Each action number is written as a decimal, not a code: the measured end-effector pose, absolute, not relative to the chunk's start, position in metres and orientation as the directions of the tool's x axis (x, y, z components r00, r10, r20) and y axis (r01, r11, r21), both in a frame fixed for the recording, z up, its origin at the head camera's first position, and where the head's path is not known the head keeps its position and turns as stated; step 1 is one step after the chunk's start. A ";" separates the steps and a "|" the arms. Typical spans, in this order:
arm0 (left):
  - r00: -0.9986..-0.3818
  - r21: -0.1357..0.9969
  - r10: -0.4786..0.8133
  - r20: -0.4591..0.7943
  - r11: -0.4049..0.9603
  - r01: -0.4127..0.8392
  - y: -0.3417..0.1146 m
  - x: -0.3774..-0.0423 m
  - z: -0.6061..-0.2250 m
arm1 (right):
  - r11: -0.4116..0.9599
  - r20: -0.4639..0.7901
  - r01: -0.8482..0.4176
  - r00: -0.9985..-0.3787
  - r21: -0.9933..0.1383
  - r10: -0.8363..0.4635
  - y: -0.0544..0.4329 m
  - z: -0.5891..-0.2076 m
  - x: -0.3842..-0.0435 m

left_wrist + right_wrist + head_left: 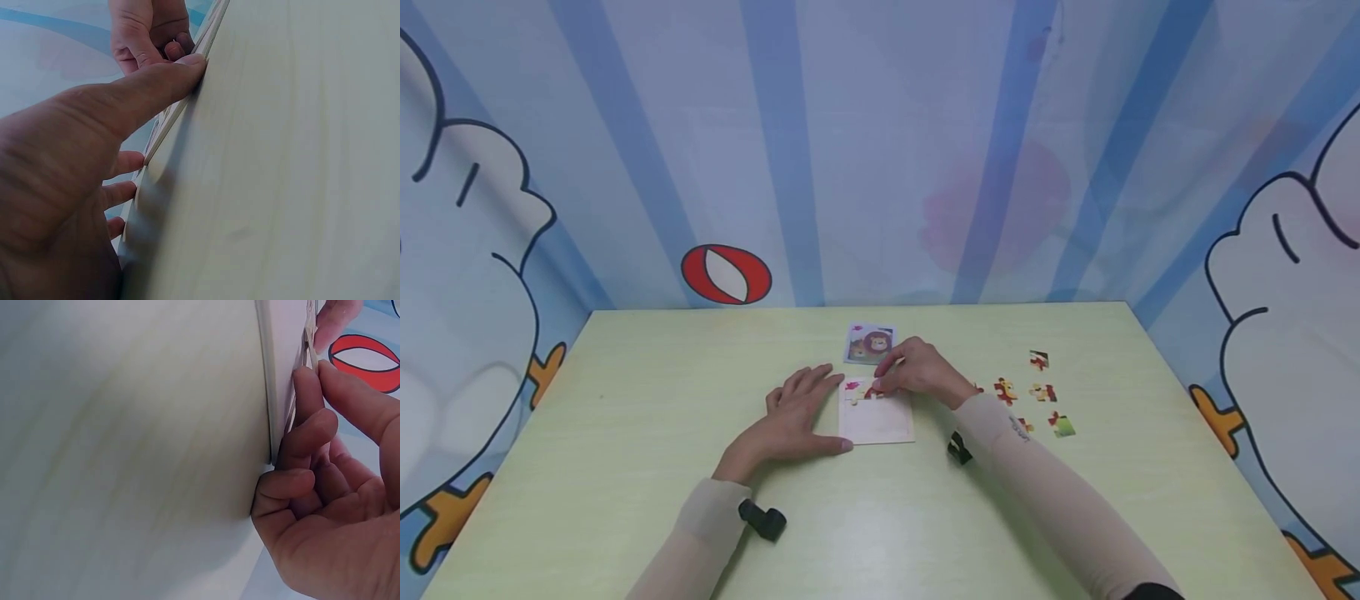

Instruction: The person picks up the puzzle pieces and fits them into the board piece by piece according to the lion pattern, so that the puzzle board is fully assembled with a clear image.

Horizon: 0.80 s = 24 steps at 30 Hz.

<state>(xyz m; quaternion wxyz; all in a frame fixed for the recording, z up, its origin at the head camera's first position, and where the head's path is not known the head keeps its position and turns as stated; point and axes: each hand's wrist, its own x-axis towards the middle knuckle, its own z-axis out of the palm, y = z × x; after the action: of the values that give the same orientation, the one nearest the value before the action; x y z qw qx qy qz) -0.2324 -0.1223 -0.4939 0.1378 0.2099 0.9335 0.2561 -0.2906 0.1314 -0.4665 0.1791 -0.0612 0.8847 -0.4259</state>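
the right hand [917,368] pinches a jigsaw piece [312,351] over the puzzle board [877,422]. fingers spread, the left hand [790,427] touches the board's left edge. a lion picture card [867,343] lies beyond the board.

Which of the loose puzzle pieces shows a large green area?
The rightmost puzzle piece, at the near end of its column of three; the other visible loose pieces lack such a large green area.

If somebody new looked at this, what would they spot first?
Probably the red-and-white ball on the striped backdrop, behind the table, left of centre. Next, the white puzzle board mid-table, with the left hand at its left edge and the right hand over its upper right. Loose jigsaw pieces lie to the right.
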 end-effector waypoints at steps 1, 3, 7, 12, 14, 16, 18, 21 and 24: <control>-0.874 0.536 0.463 -0.150 0.781 0.322 -0.122 -0.232 -0.494 | 0.635 -0.263 0.042 -0.930 -0.771 -0.258 0.131 -0.466 -0.290; -0.873 0.534 0.463 -0.152 0.782 0.322 -0.122 -0.232 -0.494 | 0.648 -0.256 0.034 -0.934 -0.761 -0.251 0.130 -0.465 -0.290; -0.873 0.533 0.466 -0.146 0.781 0.327 -0.123 -0.233 -0.494 | 0.671 -0.252 0.033 -0.939 -0.741 -0.232 0.129 -0.465 -0.290; -0.875 0.537 0.464 -0.140 0.778 0.327 -0.123 -0.233 -0.496 | 0.688 -0.258 0.044 -0.943 -0.725 -0.211 0.128 -0.467 -0.290; -0.875 0.538 0.464 -0.139 0.777 0.327 -0.123 -0.233 -0.496 | 0.698 -0.257 0.045 -0.945 -0.714 -0.202 0.127 -0.467 -0.290; -0.875 0.539 0.465 -0.137 0.776 0.328 -0.123 -0.233 -0.496 | 0.711 -0.253 0.043 -0.948 -0.702 -0.192 0.127 -0.469 -0.290; -0.874 0.541 0.466 -0.137 0.774 0.328 -0.123 -0.233 -0.495 | 0.726 -0.245 0.032 -0.951 -0.687 -0.190 0.126 -0.469 -0.289; -0.874 0.551 0.466 -0.136 0.769 0.324 -0.123 -0.232 -0.494 | 0.739 -0.241 0.025 -0.952 -0.673 -0.187 0.126 -0.470 -0.289; -0.874 0.554 0.466 -0.139 0.768 0.322 -0.123 -0.232 -0.493 | 0.741 -0.243 0.030 -0.953 -0.670 -0.181 0.126 -0.470 -0.288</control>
<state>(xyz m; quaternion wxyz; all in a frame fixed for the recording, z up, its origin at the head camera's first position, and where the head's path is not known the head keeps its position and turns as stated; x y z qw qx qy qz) -0.2317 -0.1227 -0.4932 0.1353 0.2118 0.9304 0.2668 -0.2883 0.1259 -0.4696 0.1475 -0.0408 0.9214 -0.3572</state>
